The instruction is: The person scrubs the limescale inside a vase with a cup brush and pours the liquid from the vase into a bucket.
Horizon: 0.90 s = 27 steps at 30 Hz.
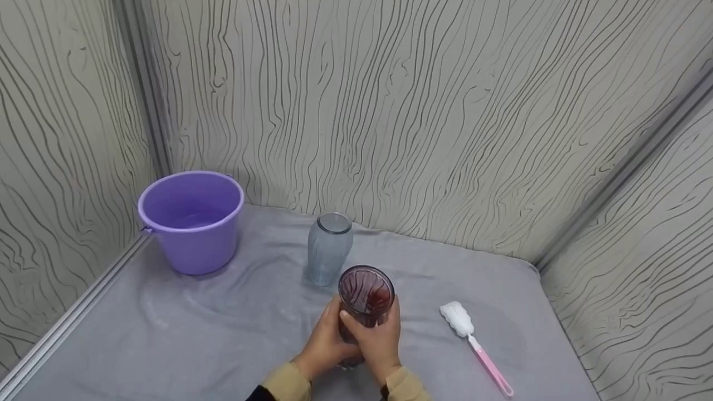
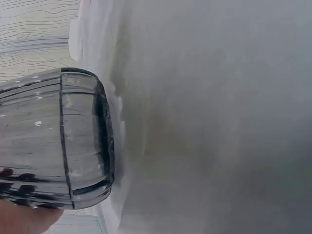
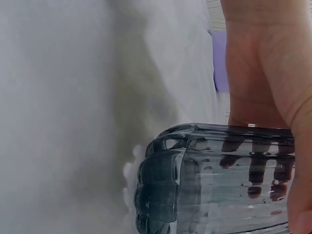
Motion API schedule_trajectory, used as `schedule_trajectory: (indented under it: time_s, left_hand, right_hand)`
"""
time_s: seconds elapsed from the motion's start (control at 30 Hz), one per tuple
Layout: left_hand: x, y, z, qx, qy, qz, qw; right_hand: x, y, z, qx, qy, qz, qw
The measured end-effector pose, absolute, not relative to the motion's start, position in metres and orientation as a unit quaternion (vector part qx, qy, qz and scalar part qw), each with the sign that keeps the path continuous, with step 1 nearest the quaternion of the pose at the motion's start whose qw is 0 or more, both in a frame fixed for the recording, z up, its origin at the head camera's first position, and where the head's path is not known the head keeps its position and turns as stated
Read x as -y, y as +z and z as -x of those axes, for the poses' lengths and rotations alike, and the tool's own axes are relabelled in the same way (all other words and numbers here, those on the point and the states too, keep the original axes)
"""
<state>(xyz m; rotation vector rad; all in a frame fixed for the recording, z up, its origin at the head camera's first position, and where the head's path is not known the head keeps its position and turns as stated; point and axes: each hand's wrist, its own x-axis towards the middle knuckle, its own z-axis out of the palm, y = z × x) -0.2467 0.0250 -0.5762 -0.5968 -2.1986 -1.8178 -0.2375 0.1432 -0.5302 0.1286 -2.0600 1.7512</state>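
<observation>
Both hands hold a dark purplish ribbed glass vase (image 1: 365, 289) near the front of the table, its mouth facing up. My left hand (image 1: 327, 340) grips its left side, and my right hand (image 1: 381, 341) wraps round the right, thumb across the near face. In the wrist views the glass looks grey and see-through; the thick fluted base (image 3: 161, 190) shows close over the cloth, and whether it touches is hard to tell. Fingers appear through the glass in the right wrist view. Just behind the held vase stands a pale blue glass vase (image 1: 328, 250), upright.
A purple bucket (image 1: 198, 250) stands at the back left. On the right lies a brush with a white sponge head (image 1: 458, 319) and pink handle (image 1: 493, 370). Grey wrinkled cloth (image 1: 223, 334) covers the table, and patterned panels (image 1: 356, 111) enclose it.
</observation>
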Motion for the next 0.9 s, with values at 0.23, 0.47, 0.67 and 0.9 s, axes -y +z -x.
schedule_trajectory:
  time_s: [0.23,0.47,0.67,0.9]
  left_hand:
    - [-0.0213,-0.5807,0.2449,0.748,-0.619,0.211,0.114]
    - [-0.0208,-0.5822,0.2456,0.746,-0.622,0.211,0.111]
    - [-0.0209,-0.5836,0.2452,0.760,-0.605,0.203,0.123]
    - [-0.0212,-0.5840,0.2445,0.770,-0.593,0.202,0.121]
  right_hand:
    - [-0.1410,-0.5355,0.2356,0.748,0.625,-0.051,0.217]
    - [-0.1402,-0.5349,0.2346,0.749,0.624,-0.048,0.216]
    - [-0.1412,-0.5359,0.2351,0.744,0.637,-0.046,0.197]
    - [-0.1410,-0.5372,0.2338,0.758,0.618,-0.052,0.203]
